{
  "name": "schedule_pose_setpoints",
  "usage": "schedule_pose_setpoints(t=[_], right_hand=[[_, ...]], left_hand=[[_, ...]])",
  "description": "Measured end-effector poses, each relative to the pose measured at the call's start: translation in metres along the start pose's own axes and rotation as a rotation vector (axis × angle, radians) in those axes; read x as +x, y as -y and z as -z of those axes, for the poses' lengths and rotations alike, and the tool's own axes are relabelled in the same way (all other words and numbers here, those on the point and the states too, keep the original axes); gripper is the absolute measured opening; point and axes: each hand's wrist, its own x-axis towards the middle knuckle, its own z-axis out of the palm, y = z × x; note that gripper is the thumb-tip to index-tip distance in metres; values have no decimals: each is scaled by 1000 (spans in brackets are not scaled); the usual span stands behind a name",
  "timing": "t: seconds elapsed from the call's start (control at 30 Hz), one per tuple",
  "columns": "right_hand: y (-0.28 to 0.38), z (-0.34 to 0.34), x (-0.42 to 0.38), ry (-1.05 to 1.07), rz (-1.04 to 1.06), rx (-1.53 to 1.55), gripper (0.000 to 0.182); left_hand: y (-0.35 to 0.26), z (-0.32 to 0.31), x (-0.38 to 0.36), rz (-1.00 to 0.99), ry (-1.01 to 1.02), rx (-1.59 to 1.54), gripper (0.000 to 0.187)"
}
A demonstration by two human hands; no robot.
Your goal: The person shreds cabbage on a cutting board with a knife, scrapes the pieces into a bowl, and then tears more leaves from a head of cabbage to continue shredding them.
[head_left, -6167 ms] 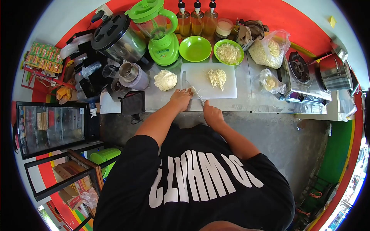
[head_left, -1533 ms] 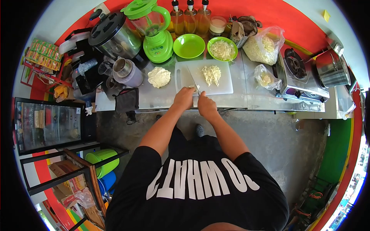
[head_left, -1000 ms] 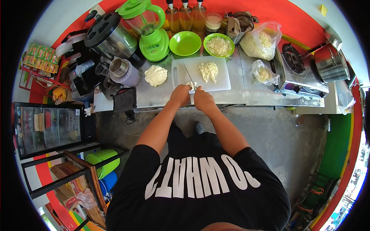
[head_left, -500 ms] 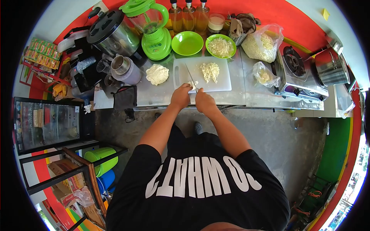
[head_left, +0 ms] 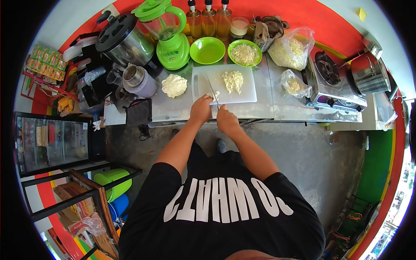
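My right hand (head_left: 227, 119) is closed round the handle of a knife (head_left: 212, 89), whose blade points up and left over the white cutting board (head_left: 249, 93). My left hand (head_left: 201, 109) is closed at the board's lower left edge, with its fingertips on a small pale piece (head_left: 213, 95) beside the blade. A pile of pale shredded food (head_left: 233, 82) lies on the right half of the board. Left of the board, a rounded cream-white lump (head_left: 174, 85) rests on the metal counter (head_left: 173, 108).
Behind the board stand an empty green bowl (head_left: 207, 50), a green bowl (head_left: 245, 53) of pale shreds and a green blender (head_left: 172, 50). Plastic bags (head_left: 291, 50) and a gas stove (head_left: 333, 82) are on the right. A metal cup (head_left: 135, 74) stands at left.
The whole view has shifted slightly. My right hand and the knife handle have moved a little down and left, toward the counter's front edge. My left hand stays by the small piece.
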Motion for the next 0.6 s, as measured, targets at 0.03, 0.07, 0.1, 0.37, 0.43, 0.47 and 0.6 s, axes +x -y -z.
schedule_pose_setpoints(t=[0.03, 0.07, 0.1, 0.37, 0.43, 0.47, 0.6], right_hand=[[0, -8, -1, -6, -25, 6, 31], [0, -15, 0, -10, -50, 12, 28], [2, -14, 1, -9, -50, 10, 28], [-6, -15, 8, -67, 24, -37, 31], [-8, -12, 2, -56, 30, -10, 39], [-8, -12, 0, -35, 29, 15, 48], [-6, -13, -1, -17, 39, 7, 53]], left_hand=[[-2, 2, 0, -1, -1, 0, 34], [-4, 4, -1, -3, -2, 0, 34], [-5, 3, -2, -5, -4, -2, 34], [8, 9, 14, -53, 106, 109, 34], [11, 14, 13, -54, 146, 164, 36], [11, 13, 8, -15, 49, 224, 40], [16, 6, -3, -2, -15, 306, 52]])
